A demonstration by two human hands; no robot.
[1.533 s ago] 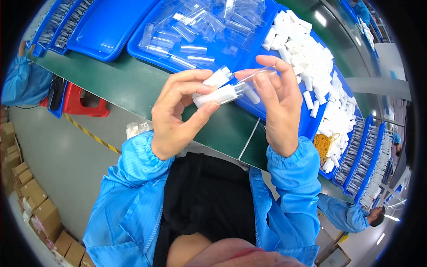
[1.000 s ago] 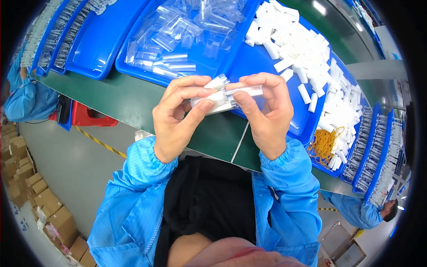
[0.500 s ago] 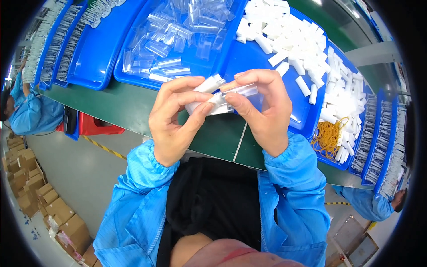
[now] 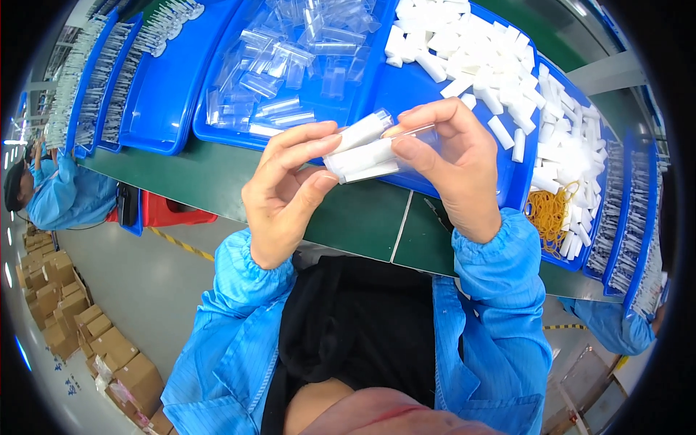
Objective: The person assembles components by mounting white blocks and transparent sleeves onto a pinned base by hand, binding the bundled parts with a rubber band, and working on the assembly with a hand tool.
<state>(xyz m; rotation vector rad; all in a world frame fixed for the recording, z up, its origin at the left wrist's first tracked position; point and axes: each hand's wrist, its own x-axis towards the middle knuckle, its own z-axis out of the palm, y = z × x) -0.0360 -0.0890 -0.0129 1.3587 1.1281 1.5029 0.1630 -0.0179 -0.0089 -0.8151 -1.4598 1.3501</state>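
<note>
In front of my chest, a small bunch of clear plastic tubes (image 4: 362, 156) with white cylinders inside lies across both hands. My left hand (image 4: 283, 196) is closed on the left ends, fingers above and thumb below. My right hand (image 4: 464, 163) pinches the right end of the lower tube between thumb and fingers; that end looks see-through. The exact number of tubes is partly hidden by my fingers. Just beyond my hands are loose clear tubes (image 4: 286, 109) in a blue tray and loose white cylinders (image 4: 500, 132) in another tray.
A green table (image 4: 355, 228) runs beneath the blue trays. Tangled yellow rubber bands (image 4: 549, 220) lie at right, among white cylinders. Trays of small slender parts (image 4: 170, 25) stand at both far sides. Co-workers in blue sit left (image 4: 69, 192) and right. Cardboard boxes (image 4: 112, 348) line the floor.
The right hand has moved to the right, and the tubes between my hands show more of their length. My left hand stays around their left ends.
</note>
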